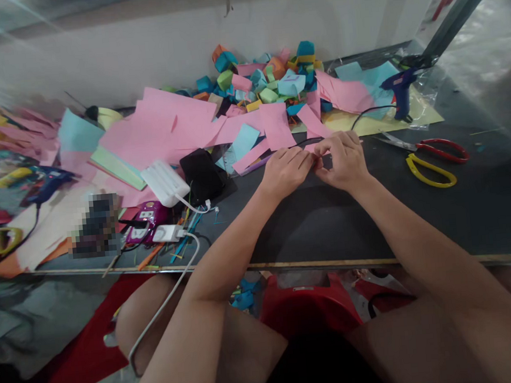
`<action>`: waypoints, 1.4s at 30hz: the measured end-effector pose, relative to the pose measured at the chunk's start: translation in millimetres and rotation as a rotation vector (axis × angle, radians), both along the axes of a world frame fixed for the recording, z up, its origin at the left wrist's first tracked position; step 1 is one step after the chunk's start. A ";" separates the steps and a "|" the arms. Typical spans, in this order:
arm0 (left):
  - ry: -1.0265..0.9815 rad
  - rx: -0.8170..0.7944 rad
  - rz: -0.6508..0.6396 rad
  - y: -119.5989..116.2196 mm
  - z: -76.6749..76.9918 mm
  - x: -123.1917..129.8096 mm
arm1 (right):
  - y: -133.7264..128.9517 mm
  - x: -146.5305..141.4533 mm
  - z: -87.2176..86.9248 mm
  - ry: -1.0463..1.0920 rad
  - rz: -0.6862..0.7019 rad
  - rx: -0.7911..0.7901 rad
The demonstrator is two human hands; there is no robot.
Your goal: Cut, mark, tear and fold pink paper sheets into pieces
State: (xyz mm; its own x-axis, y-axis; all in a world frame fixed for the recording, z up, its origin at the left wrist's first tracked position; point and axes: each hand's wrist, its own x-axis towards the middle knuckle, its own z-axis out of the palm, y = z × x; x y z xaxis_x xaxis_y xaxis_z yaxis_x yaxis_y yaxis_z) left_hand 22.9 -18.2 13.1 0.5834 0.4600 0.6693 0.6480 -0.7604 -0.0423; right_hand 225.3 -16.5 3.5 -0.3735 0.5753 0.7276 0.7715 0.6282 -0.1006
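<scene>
My left hand and my right hand meet fingertip to fingertip over the dark tabletop. Both are closed in a pinch. Whatever sits between the fingertips is small and mostly hidden, so I cannot make it out. A bit of pink paper shows just behind the fingers. Close by on the left lies a narrow pink paper strip, and behind the hands are wider pink paper pieces. Red and yellow handled scissors lie partly spread to the right of my right hand.
Folded coloured paper pieces are heaped against the wall. A blue glue gun stands back right, another glue gun lies left. Pink sheets, a white power bank, a black pouch and a white cable occupy the left.
</scene>
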 end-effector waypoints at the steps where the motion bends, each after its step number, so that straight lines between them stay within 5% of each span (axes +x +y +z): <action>1: -0.028 -0.051 -0.026 0.5 -0.7 -0.8 | -0.5 -0.2 1.0 0.008 -0.005 -0.020; 10: -0.205 -0.208 -0.077 7.6 -7.0 -7.5 | -2.5 2.0 9.4 0.072 0.005 -0.077; 18: -0.249 -0.130 -0.067 18.0 -5.3 -16.5 | 1.9 8.5 10.1 0.050 0.042 -0.120; 26: -0.340 -0.184 -0.074 31.6 8.3 -35.7 | 11.6 25.3 12.5 0.065 -0.010 -0.158; 34: -0.400 -0.246 -0.006 55.4 3.4 -65.4 | 17.1 39.3 12.8 0.082 -0.048 -0.163; 42: -0.631 -0.436 0.048 52.3 7.8 -68.9 | 14.4 49.0 14.1 0.353 -0.129 -0.120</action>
State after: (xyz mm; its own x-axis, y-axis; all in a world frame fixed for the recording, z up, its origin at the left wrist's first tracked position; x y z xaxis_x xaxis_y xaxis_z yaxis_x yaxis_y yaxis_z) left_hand -46.0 34.1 20.9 0.1239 0.7739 0.6211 0.4823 -0.5940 0.6439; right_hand 274.3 -2.1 17.6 -0.0320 0.6899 0.7232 0.7481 0.4963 -0.4404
